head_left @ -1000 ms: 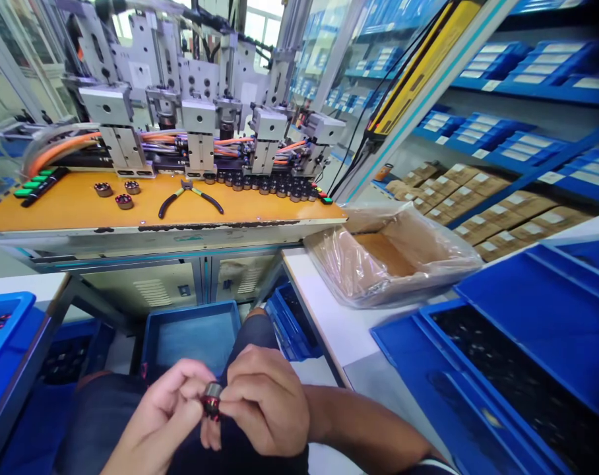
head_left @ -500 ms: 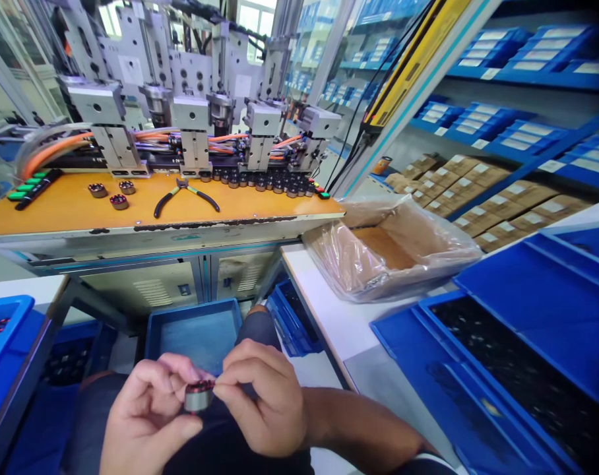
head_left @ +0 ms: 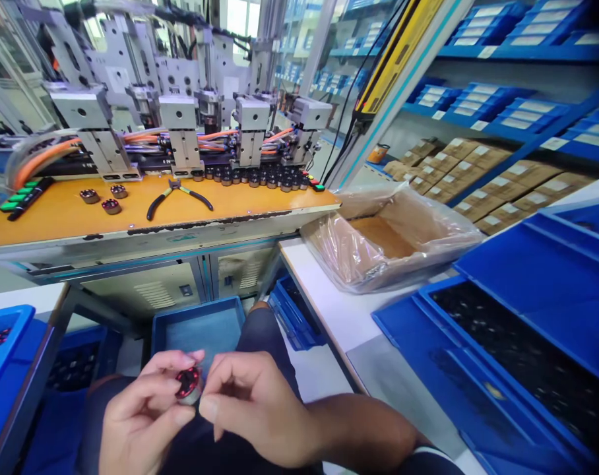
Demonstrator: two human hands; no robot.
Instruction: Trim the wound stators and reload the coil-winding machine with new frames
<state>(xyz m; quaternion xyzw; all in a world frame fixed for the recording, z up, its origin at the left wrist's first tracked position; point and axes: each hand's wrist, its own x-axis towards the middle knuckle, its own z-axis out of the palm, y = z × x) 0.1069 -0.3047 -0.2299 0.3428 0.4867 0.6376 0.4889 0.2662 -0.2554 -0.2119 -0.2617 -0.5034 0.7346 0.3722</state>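
L hand: the worker's bare L hand (head_left: 141, 409), thumb & fingers clamped on a small round metal part w/ red-and-black face (head_left: 188, 386); part held above lap, face tipped up.
R hand: bare R hand (head_left: 260, 409) just beside the part's rim, thumb & forefinger tips close; can't tell if they meet or pinch anything.
Floor: shallow blue plastic tray (head_left: 200, 323) beyond the hands.
R-side table: brown cardboard box lined w/ clear plastic (head_left: 349, 264).
Bench: orange top (head_left: 240, 211) w/ black-and-yellow-handled pliers (head_left: 175, 187), spread; three round red-and-black parts (head_left: 111, 207) at L; dark round parts (head_left: 260, 177) massed at R.
Bkgd: grey metal machine (head_left: 179, 115); blue shelving (head_left: 487, 51) at R.
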